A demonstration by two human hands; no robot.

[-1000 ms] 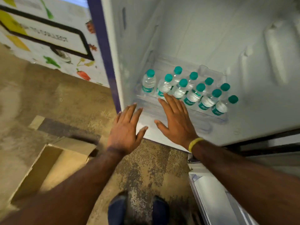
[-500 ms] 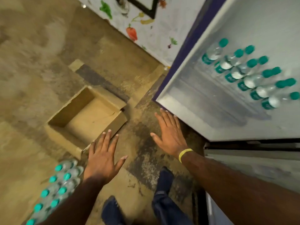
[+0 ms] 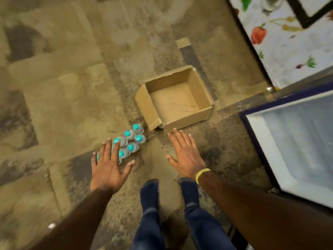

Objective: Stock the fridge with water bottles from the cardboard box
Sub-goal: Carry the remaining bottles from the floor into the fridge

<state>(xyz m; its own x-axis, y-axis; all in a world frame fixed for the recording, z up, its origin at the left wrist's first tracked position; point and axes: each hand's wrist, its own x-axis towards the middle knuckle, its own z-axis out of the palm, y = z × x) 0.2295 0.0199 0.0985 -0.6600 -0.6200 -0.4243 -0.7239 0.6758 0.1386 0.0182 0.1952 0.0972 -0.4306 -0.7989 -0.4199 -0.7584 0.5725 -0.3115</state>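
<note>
Several water bottles (image 3: 132, 139) with teal caps stand upright in a tight cluster on the floor, just left of the cardboard box (image 3: 203, 91). The box lies with its top open and nothing inside. My left hand (image 3: 110, 165) hovers over the near end of the cluster with fingers spread, hiding some of the bottles. My right hand (image 3: 185, 154), with a yellow wristband, is spread flat above bare floor near the box's front corner. Neither hand holds anything. The open fridge (image 3: 295, 147) shows at the right edge.
A wall with vegetable pictures (image 3: 281, 40) runs along the upper right. My two legs in blue jeans (image 3: 180, 222) stand at the bottom centre. The floor (image 3: 72, 87) is worn and patchy brown.
My view has swung left and down, away from the fridge shelf toward the floor. Both hands have come down with it, and the left one now reaches over the bottles.
</note>
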